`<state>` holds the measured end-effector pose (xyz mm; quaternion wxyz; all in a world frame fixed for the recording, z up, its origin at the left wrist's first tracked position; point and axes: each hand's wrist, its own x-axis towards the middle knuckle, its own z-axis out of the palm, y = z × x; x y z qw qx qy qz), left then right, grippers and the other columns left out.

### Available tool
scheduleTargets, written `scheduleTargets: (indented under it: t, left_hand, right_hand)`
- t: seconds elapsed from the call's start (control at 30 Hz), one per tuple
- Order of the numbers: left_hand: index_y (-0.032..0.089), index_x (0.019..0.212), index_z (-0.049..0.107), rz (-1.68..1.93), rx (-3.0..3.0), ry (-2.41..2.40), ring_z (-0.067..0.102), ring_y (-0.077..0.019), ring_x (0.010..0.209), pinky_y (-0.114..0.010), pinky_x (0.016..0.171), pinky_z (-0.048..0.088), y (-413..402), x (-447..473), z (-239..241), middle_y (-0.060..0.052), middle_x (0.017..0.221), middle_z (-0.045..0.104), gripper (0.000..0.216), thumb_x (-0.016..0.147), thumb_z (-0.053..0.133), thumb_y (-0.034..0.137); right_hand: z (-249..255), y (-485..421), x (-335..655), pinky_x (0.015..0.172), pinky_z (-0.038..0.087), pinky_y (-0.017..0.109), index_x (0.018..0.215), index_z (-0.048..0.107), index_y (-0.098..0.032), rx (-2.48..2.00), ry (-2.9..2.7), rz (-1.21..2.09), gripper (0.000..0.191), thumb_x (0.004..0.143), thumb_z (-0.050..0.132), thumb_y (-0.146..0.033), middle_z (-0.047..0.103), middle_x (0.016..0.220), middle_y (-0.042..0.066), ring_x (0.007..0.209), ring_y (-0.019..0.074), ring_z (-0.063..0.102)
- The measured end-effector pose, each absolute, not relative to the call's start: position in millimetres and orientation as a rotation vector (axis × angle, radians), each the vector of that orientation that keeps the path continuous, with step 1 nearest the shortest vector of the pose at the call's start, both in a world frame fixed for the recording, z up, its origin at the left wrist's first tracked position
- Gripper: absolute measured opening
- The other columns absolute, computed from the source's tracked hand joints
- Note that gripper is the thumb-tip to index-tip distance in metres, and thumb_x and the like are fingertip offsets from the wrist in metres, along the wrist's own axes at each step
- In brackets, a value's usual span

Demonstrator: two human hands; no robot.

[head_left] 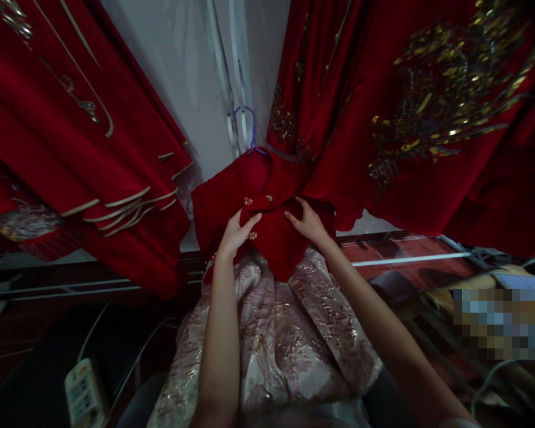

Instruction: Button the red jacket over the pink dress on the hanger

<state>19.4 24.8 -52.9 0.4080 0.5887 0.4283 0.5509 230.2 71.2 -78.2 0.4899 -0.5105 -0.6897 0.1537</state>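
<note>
A red top with small gold flower ornaments hangs in front of me on a purple hanger. Below it falls a shiny, pale pink brocade skirt, spread over my lap. My left hand holds the top's left side, thumb lying over the cloth and the other fingers mostly hidden. On the opposite side my right hand grips the same top, with thumb and forefinger showing on the fabric. A crosswise fold runs through the cloth between both hands.
Red gold-trimmed garments hang at left, and a red garment with gold sequins hangs at right. A power strip with a cord lies at lower left. White rack bars run low across the back.
</note>
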Motion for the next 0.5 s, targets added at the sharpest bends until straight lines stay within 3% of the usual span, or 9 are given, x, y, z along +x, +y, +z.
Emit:
scheduleTargets:
  t: [0.13, 0.27, 0.4, 0.5]
  left_hand:
    - [0.016, 0.112, 0.06, 1.556, 1.338, 1.148, 0.06, -0.0178, 0.109, -0.029, 0.089, 0.05, 22.1, 10.6, -78.0, -0.01, 0.119, 0.064, 0.042, 0.081, 0.057, 0.045]
    - [0.018, 0.114, 0.058, 1.452, 1.311, 1.073, 0.065, -0.0179, 0.096, -0.032, 0.083, 0.053, 15.2, -8.1, -84.8, -0.012, 0.115, 0.065, 0.044, 0.079, 0.061, 0.044]
    - [0.018, 0.112, 0.06, 1.304, 1.322, 1.014, 0.064, -0.0197, 0.101, -0.038, 0.092, 0.05, 7.8, -22.1, -87.6, -0.011, 0.12, 0.062, 0.043, 0.076, 0.065, 0.041]
    - [0.019, 0.112, 0.061, 1.214, 1.327, 1.027, 0.06, -0.0213, 0.107, -0.038, 0.091, 0.05, 5.8, -23.3, -91.4, -0.01, 0.12, 0.061, 0.039, 0.082, 0.057, 0.044]
  right_hand:
    - [-70.1, 39.4, 204.3, 0.091, 0.046, 0.04, 0.117, 0.054, -0.015, -1.19, -1.574, 0.197, 0.039, 0.081, 0.056, -0.031, 0.062, 0.105, 0.013, 0.099, 0.0238, 0.058]
    - [-65.6, 15.3, 170.3, 0.059, 0.048, 0.024, 0.094, 0.058, -0.019, -1.033, -1.633, 0.5, 0.018, 0.086, 0.049, -0.033, 0.062, 0.077, 0.003, 0.063, 0.0125, 0.057]
    - [-70.3, 3.9, 143.3, 0.052, 0.045, 0.019, 0.091, 0.058, -0.018, -0.943, -1.663, 0.713, 0.016, 0.082, 0.055, -0.032, 0.06, 0.073, 0.0, 0.061, 0.0099, 0.056]
    - [-79.5, 0.5, 136.1, 0.052, 0.048, 0.019, 0.098, 0.057, -0.019, -0.902, -1.617, 0.864, 0.021, 0.083, 0.053, -0.034, 0.059, 0.077, 0.0, 0.06, 0.0089, 0.057]
